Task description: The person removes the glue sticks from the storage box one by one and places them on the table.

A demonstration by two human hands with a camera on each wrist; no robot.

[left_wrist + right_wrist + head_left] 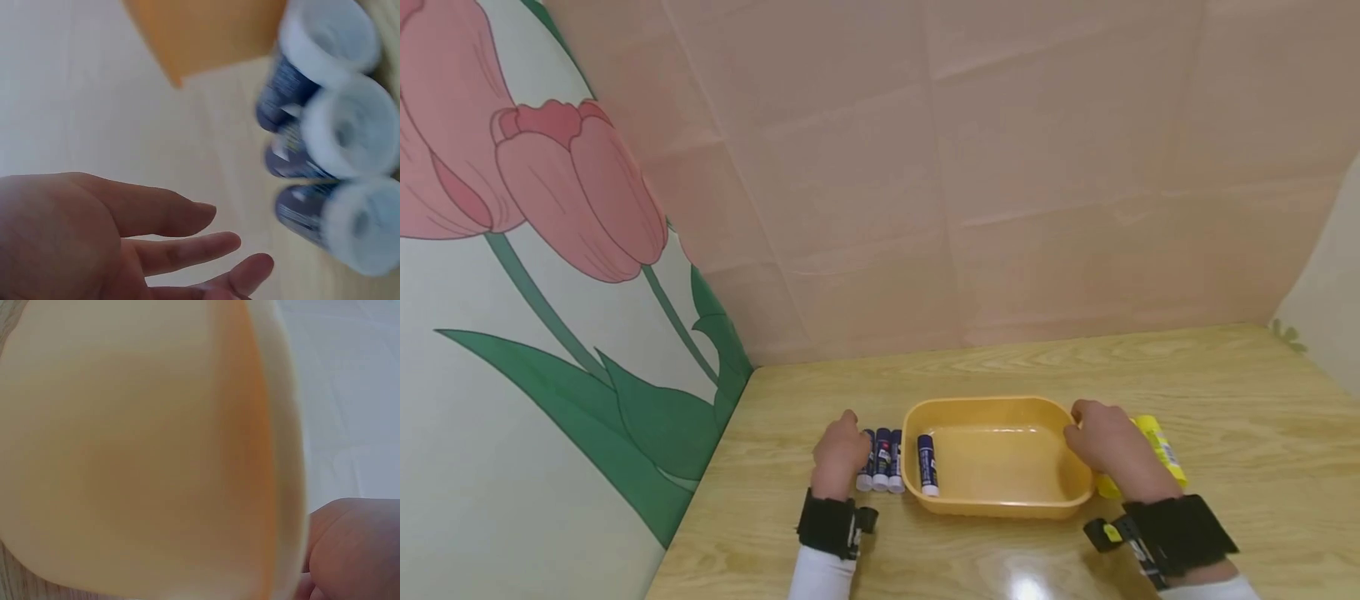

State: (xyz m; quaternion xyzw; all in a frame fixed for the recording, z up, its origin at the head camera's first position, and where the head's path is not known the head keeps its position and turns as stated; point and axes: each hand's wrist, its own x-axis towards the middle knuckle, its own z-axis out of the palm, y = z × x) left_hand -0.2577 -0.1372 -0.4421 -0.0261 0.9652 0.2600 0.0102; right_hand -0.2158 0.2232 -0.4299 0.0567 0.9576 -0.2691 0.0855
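Note:
A yellow-orange plastic basin [1007, 509] stands on the table, with one navy glue stick [928, 465] lying inside against its left end. Three more navy glue sticks with white ends [882, 460] lie side by side just left of the basin; those white ends [350, 125] loom large in the left wrist view. My left hand [841, 450] hovers at the leftmost of them, its fingers loosely extended and apart from the sticks, holding nothing. At the basin's right end my right hand [1108, 442] holds the rim [290, 444], thumb toward the inside; its other fingers are mostly hidden.
Yellow tubes [1163, 450] lie right of the basin, partly beneath my right hand and forearm. A pinkish paper-covered wall [955, 183] rises behind the wood-grain table [790, 400]. To the left stands a wall panel with painted tulips [580, 192].

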